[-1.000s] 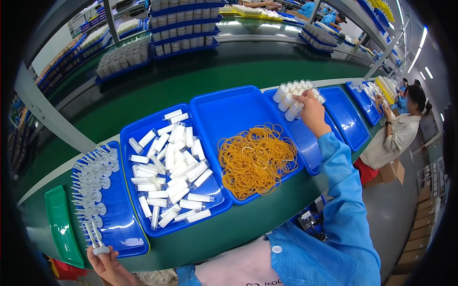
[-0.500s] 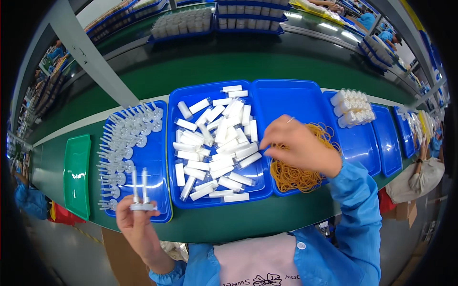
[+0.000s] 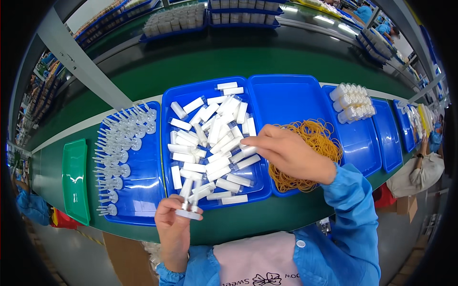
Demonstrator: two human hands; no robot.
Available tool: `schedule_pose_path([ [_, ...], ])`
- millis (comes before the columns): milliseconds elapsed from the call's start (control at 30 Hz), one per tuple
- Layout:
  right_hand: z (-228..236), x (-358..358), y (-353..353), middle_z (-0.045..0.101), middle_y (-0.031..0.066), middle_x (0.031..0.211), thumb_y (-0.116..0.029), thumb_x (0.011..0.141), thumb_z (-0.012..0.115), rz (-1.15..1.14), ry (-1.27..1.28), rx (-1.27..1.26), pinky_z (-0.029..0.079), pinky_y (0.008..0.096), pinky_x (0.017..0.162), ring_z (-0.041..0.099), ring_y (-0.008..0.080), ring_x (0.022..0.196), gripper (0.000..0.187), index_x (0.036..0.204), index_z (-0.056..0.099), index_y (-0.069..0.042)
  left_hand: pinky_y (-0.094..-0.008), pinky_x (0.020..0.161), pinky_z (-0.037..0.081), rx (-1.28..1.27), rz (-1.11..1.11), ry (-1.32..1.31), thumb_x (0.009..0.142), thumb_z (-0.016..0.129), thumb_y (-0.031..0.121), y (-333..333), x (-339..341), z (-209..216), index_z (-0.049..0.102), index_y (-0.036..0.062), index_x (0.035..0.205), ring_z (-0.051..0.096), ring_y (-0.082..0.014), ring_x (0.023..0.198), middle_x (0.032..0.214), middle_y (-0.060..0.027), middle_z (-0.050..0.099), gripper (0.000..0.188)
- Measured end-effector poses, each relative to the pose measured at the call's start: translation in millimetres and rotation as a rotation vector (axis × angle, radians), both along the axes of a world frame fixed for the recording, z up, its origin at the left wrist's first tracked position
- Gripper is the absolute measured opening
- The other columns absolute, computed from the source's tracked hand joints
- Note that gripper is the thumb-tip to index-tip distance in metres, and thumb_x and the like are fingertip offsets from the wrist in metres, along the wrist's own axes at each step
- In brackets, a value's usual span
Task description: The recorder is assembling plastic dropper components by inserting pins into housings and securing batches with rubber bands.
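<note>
My left hand [image 3: 172, 228] is closed on a pale plastic piece [image 3: 189, 214] with a flat round base and two upright prongs, held above the front edge of the middle blue tray [image 3: 264, 189]. White cylinders with clear ends [image 3: 218, 165] lie loosely heaped in that tray. Over its right side, my right hand [image 3: 291, 155] has its thumb and index finger pinched at the end of a white cylinder [image 3: 247, 151]; the other fingers are partly hidden. Similar two-pronged clear pieces [image 3: 125, 143] stand in rows in the left blue tray [image 3: 143, 190].
Yellow-brown rubber bands [image 3: 315, 140] are piled in the blue tray [image 3: 281, 93] under my right forearm. Farther right, a blue tray [image 3: 358, 148] carries bundled white cylinders [image 3: 352, 102]. A green tray [image 3: 75, 181] lies far left. A grey post [image 3: 86, 62] rises behind the left tray.
My left hand has moved right with the two-pronged piece, from the left tray to the middle tray's front edge. My right hand has lowered leftward, its fingers closing at a white cylinder.
</note>
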State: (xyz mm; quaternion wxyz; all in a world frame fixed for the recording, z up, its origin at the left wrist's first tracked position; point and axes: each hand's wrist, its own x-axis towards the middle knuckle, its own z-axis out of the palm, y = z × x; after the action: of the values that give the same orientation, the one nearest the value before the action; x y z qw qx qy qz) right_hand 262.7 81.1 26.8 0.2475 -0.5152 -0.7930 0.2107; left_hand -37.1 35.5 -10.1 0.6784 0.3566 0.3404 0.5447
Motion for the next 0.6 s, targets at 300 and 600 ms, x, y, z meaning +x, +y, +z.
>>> schedule_pose_path([
  [300,18.1,13.4,-19.9,0.058,0.0017,0.095,-0.014,0.094,0.060,0.028,0.804,-0.563,0.044,0.0228,0.078,0.054,0.0069,0.091,0.017,0.104,0.063,-0.001,-0.0290,0.083,0.051,0.168,-0.384,0.161,0.084,0.062,-0.009,3.6,24.4,20.9,0.062,-0.0044,0.100,0.061,-0.0172,0.093,0.102,-0.0106,0.054,0.017],
  [600,26.8,9.1,-23.9,0.060,0.0055,0.097,-0.015,0.091,0.063,0.125,0.567,-0.588,0.042,0.0273,0.082,0.055,0.0142,0.093,0.016,0.101,0.067,-0.003,-0.0270,0.081,0.052,0.134,-0.484,0.212,0.088,0.064,-0.001,-1.0,28.7,22.5,0.063,-0.0035,0.102,0.061,-0.0155,0.094,0.103,-0.0094,0.055,0.014],
])
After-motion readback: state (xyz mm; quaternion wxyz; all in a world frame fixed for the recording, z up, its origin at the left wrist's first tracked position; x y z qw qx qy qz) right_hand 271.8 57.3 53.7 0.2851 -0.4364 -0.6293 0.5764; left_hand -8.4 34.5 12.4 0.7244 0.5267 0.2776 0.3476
